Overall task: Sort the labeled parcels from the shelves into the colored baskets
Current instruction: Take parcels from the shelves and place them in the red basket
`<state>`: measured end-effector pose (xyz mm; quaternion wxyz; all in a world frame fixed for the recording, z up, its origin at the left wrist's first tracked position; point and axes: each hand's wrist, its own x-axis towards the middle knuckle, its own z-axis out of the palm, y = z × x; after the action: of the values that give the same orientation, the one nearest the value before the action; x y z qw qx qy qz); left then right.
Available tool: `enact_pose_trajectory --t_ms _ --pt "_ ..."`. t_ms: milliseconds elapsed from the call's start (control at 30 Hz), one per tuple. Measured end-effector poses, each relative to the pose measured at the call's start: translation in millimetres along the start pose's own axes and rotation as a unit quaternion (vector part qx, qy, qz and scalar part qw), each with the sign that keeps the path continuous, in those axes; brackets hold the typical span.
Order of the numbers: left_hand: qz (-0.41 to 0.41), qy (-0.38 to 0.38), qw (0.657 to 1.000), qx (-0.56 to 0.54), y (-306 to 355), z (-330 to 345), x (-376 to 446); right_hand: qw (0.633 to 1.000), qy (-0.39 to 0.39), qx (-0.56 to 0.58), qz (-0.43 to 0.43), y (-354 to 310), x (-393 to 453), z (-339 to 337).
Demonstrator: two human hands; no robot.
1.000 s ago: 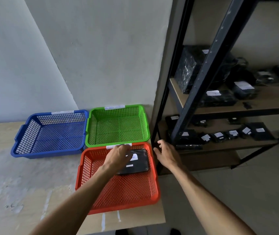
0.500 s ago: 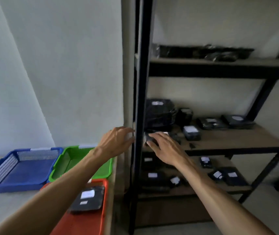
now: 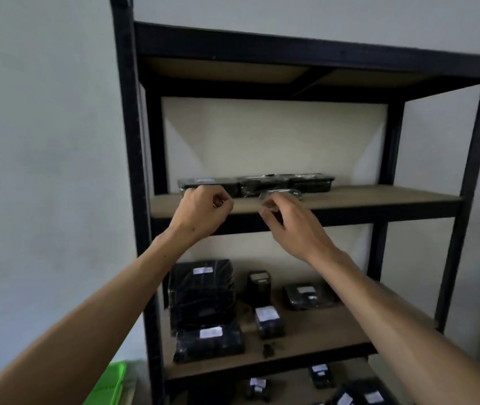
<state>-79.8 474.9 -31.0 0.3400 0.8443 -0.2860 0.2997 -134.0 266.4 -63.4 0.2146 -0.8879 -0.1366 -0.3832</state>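
Loosely curled, my left hand and right hand held nothing; flat black film-wrapped parcels lay in a row toward the back of the brown shelf board, whose front edge was bare.

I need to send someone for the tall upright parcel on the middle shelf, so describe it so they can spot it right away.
Find the black metal shelving unit and the wooden shelf one level below the raised hands. Between the large wrapped stack at the left and the flat parcel at the right stands the tall parcel. It alone stands upright and narrow, set near the back.
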Motion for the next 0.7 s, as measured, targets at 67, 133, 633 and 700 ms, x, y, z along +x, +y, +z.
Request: enact_pose_trajectory --t_ms 67,133,633,700 --pt "0.004 0.005 1.0 -0.009 9.6 17.3 26.1 1.0 0.003 -0.009 -0.014 23.7 20.1 -6.6" --pt "0.009 0.008 1.0 -0.008 16.8 36.0 51.3 1.0 0.013 -0.015 -0.022 49.1 40.4 -12.1" --pt "-0.032 -0.1 0.992 -0.068 45.1 176.9 206.6 0.95 -0.065 0.052 0.301 254.0 159.5 -57.9" --pt "-0.015 -0.114 0.993 0.008 49.6 189.1 216.4 0.935 -0.09 0.064 0.337 281.2 172.0 -61.4"
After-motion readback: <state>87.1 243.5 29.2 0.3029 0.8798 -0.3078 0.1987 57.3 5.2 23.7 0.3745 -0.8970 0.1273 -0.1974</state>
